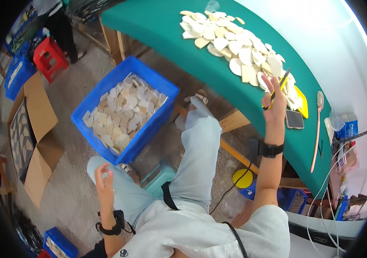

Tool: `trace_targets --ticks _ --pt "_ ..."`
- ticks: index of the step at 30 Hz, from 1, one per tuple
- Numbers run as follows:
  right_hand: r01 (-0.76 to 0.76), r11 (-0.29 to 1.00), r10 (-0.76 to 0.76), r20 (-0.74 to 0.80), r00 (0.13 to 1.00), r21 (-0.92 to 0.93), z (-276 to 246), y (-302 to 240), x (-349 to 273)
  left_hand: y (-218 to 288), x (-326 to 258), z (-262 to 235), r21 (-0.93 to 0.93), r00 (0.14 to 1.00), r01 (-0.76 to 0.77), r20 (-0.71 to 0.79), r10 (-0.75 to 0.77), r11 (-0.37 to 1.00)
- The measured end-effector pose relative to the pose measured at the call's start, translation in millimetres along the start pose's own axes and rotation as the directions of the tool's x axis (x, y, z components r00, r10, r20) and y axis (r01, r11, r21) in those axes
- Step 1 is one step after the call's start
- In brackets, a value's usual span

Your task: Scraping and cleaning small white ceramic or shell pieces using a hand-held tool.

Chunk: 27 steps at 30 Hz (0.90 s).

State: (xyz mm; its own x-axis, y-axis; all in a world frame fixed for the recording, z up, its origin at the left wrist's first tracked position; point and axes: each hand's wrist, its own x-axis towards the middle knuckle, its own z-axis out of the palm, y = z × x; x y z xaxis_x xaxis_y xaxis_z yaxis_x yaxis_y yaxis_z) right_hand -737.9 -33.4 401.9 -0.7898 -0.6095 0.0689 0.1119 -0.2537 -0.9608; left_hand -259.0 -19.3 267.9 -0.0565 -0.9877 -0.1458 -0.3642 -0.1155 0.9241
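My right hand [274, 101] is raised over the right part of the green table, holding a slim yellow and black tool [285, 79]. Its exact kind is hard to make out. Just beyond the fingers, a long heap of flat cream pieces [244, 47], some rounded and some squarish, is spread on the tabletop. My left hand [104, 182] hovers above my left thigh, its fingers loosely bent and apart, with nothing visible in them. Nearest to it is a blue crate [129, 64] on the floor, holding many similar cream and whitish pieces [125, 109].
The green table [157, 26] curves along the right. On it lie a phone [294, 119], a yellow tray [302, 102] and a long-handled brush [316, 133]. At left stand an opened cardboard box [41, 129] and a red stool [48, 56], with another person [59, 30] beyond.
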Motion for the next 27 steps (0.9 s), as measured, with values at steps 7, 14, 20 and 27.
trace_targets --ticks 7,14,20,27 --pt "-0.205 0.890 0.382 0.418 0.824 -0.408 15.2 78.9 -75.1 -66.1 -6.1 -52.3 0.520 0.892 -0.014 -0.379 0.245 0.854" --pt "-0.226 0.734 0.661 0.597 0.455 -0.641 49.2 121.1 -165.3 -103.1 -10.9 -60.6 0.642 0.890 0.225 -0.441 0.114 0.733" --pt "-0.132 0.707 0.696 0.650 0.305 -0.695 78.5 128.0 -203.9 -119.5 -24.8 -28.3 0.441 0.894 0.404 -0.376 -0.244 0.802" --pt "-0.108 0.769 0.636 0.740 0.218 -0.630 104.7 128.8 -241.3 -78.9 -20.2 -29.3 -0.375 0.943 0.241 -0.127 -0.308 0.895"
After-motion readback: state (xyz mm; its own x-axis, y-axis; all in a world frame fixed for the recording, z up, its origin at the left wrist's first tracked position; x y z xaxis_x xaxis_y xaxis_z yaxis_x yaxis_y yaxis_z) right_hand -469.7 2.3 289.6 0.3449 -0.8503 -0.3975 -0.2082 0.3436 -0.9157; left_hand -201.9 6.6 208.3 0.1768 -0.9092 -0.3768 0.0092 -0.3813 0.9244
